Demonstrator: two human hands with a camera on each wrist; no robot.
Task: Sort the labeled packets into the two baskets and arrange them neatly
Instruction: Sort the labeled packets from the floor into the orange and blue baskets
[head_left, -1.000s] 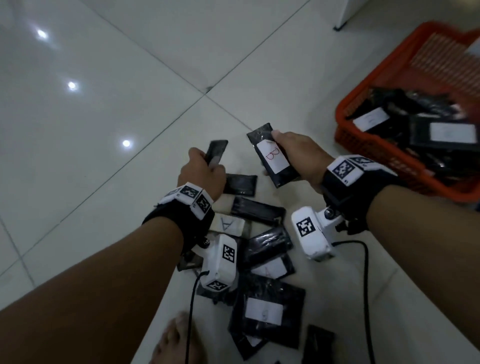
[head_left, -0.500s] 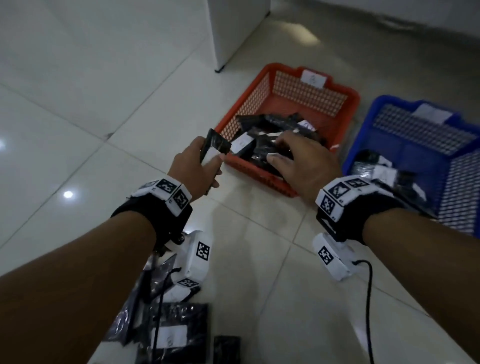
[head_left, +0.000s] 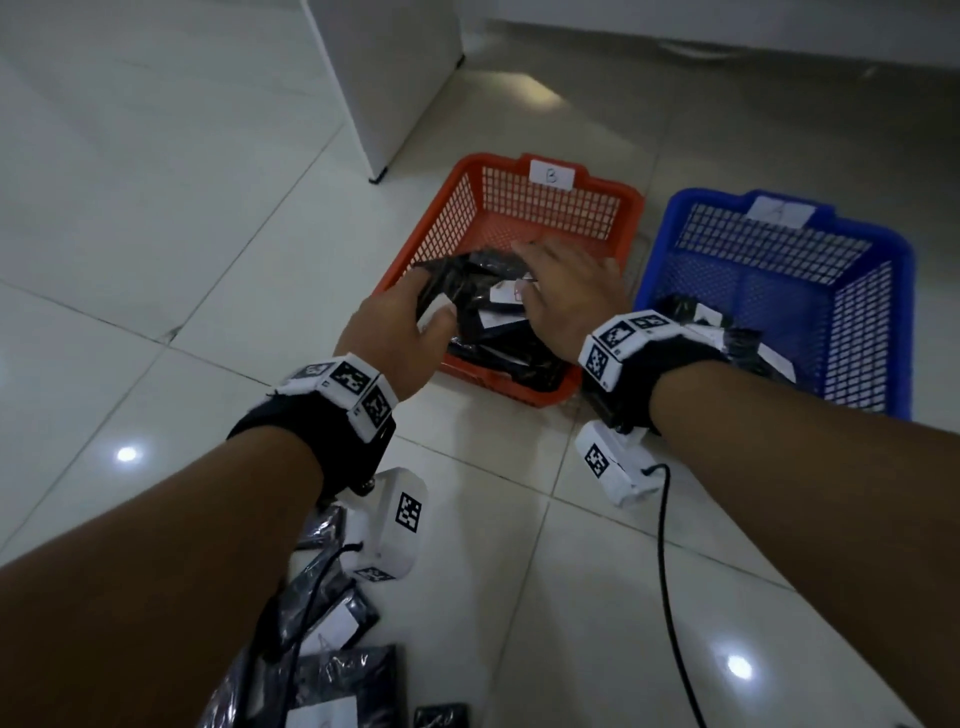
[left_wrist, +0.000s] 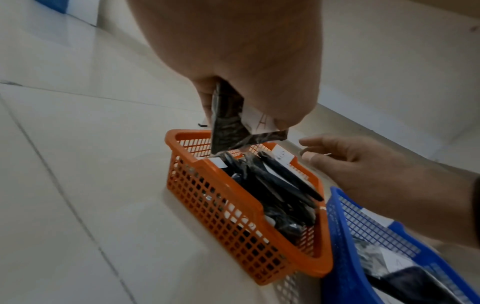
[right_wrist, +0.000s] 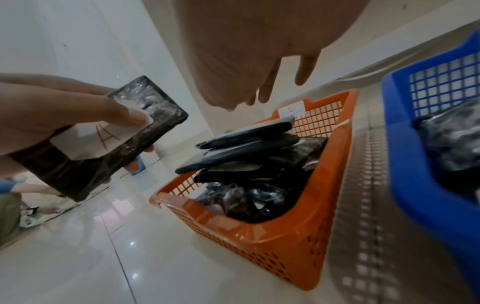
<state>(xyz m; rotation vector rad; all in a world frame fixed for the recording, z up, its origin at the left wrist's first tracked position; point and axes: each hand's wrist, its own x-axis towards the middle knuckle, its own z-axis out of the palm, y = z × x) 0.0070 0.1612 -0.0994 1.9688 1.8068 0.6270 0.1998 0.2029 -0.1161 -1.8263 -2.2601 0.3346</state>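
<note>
A: Black packet, white label "A", pinched in left hand, thumb on label. Loc: above near-left corner of orange basket.

B: Wrong bin? Orange tag reads "B".

A: Looks so. Blue basket, right of orange, is prob. the A bin; its tag too blurred to confirm. Advice: carry packet right over the orange rim, lay flat, label up, square w/ stack.

B: Right hand?

A: Fingers spread, relaxed, gripping nothing; above B packets in orange.

B: Vs 0.5 s ago?

A: Both hands further over orange basket; the left was short of its rim then. Unsorted pile at near left.
</note>
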